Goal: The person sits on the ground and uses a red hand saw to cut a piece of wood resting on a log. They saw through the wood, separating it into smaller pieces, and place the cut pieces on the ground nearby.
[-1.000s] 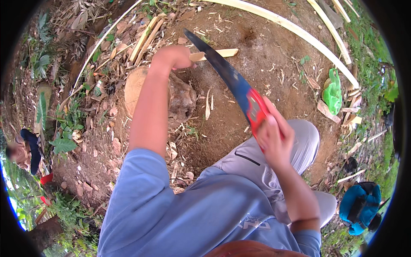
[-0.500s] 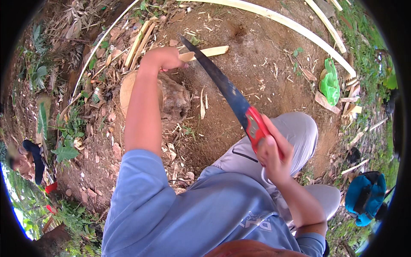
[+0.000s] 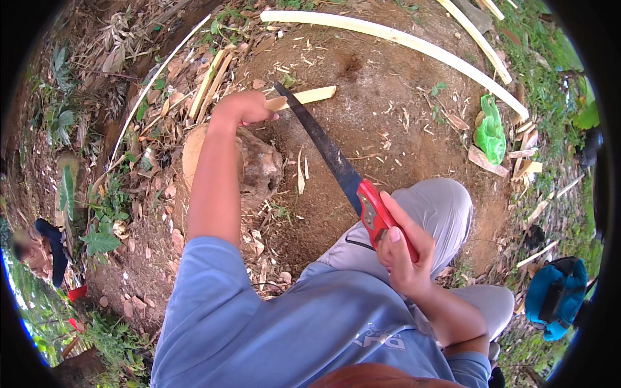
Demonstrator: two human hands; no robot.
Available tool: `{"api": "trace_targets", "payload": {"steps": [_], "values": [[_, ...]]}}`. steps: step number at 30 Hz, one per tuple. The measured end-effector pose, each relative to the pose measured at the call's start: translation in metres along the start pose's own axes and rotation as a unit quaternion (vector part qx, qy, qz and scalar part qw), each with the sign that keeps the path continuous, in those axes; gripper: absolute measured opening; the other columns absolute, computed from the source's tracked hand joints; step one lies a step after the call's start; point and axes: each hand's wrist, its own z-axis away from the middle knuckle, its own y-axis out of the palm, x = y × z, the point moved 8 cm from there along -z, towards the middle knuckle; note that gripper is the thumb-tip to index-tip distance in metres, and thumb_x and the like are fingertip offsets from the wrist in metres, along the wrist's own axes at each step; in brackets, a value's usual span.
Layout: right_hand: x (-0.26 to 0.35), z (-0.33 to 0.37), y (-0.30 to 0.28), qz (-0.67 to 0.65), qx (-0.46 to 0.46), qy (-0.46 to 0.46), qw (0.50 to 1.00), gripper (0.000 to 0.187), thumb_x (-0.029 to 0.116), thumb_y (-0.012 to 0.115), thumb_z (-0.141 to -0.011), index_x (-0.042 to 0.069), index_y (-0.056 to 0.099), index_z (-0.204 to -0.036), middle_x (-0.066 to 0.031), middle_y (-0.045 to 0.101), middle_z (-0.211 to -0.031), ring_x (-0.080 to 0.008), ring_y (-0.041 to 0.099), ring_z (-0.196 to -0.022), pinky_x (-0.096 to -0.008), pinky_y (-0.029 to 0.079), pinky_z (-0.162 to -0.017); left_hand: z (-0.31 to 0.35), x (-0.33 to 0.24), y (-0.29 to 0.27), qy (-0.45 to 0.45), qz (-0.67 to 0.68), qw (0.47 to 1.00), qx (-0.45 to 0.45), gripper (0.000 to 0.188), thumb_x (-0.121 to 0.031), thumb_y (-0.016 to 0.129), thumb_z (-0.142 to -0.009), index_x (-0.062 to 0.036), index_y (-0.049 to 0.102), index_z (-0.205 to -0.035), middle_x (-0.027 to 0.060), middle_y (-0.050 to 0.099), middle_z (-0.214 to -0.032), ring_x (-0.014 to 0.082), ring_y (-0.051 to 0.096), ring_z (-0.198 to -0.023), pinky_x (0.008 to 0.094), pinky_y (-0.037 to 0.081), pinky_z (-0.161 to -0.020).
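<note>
My right hand (image 3: 406, 252) is wrapped round the red handle of a handsaw (image 3: 326, 150). Its dark blade slants up and to the left, and the blade's tip end lies across a pale wooden strip (image 3: 315, 95). Over a tree stump (image 3: 259, 165), my left hand (image 3: 247, 108) grips that strip near its left end. The strip sticks out to the right past the blade. Whether the teeth have cut into the wood I cannot make out, and the left fingers are partly hidden behind the back of the hand.
Two wooden sticks (image 3: 210, 84) lean beyond the stump. Long pale strips (image 3: 394, 37) lie across the far ground. At the right are a green plastic bag (image 3: 490, 132), wood offcuts (image 3: 488, 161) and a blue bag (image 3: 553, 297). Another person (image 3: 39, 249) is at the far left.
The saw and my right hand have shifted down and to the left, drawing the blade back along the strip. My left hand still holds the strip, and the whole view has moved slightly.
</note>
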Motion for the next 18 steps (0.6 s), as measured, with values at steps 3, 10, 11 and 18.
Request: {"api": "trace_targets", "payload": {"steps": [3,10,11,18], "values": [[-0.001,0.002,-0.001,0.006,-0.027,-0.014,1.0,0.048,0.014,0.05,-0.116,-0.006,0.049,-0.159,0.0075,0.051,-0.071,-0.0005,0.042,-0.06,-0.0211,0.034,-0.055,-0.004,-0.003,0.002,0.003,0.015,1.0,0.003,0.057,-0.058,0.077,-0.096,-0.001,0.07,-0.094,0.0053,0.062,-0.068,0.0214,0.057,-0.058,0.0408,0.046,-0.058],[0.003,-0.055,-0.009,-0.158,-0.006,0.07,0.985,0.046,0.018,0.054,-0.116,-0.003,0.053,-0.158,0.0079,0.048,-0.069,-0.0013,0.04,-0.057,-0.0233,0.033,-0.049,-0.002,0.006,0.006,-0.003,-0.018,1.0,-0.016,0.053,-0.054,0.076,-0.097,-0.0009,0.074,-0.103,0.0102,0.069,-0.076,0.0239,0.066,-0.065,0.0424,0.05,-0.061],[-0.006,-0.072,0.002,-0.156,0.001,0.072,0.985,0.046,0.019,0.055,-0.116,-0.002,0.054,-0.157,0.0075,0.049,-0.069,-0.0015,0.04,-0.056,-0.0234,0.033,-0.048,0.002,0.008,0.009,0.0,-0.013,1.0,-0.019,0.053,-0.054,0.076,-0.097,-0.0008,0.074,-0.104,0.0109,0.07,-0.077,0.0244,0.067,-0.066,0.0426,0.051,-0.061],[-0.09,-0.223,0.084,-0.101,-0.074,-0.092,0.988,0.043,0.022,0.061,-0.113,-0.001,0.064,-0.149,-0.0012,0.071,-0.098,-0.0037,0.056,-0.074,-0.0238,0.047,-0.064,-0.003,-0.01,0.0,0.016,-0.025,0.999,-0.026,0.053,-0.053,0.075,-0.097,-0.0005,0.075,-0.1,0.0114,0.07,-0.074,0.0245,0.067,-0.063,0.0423,0.051,-0.06]]}}
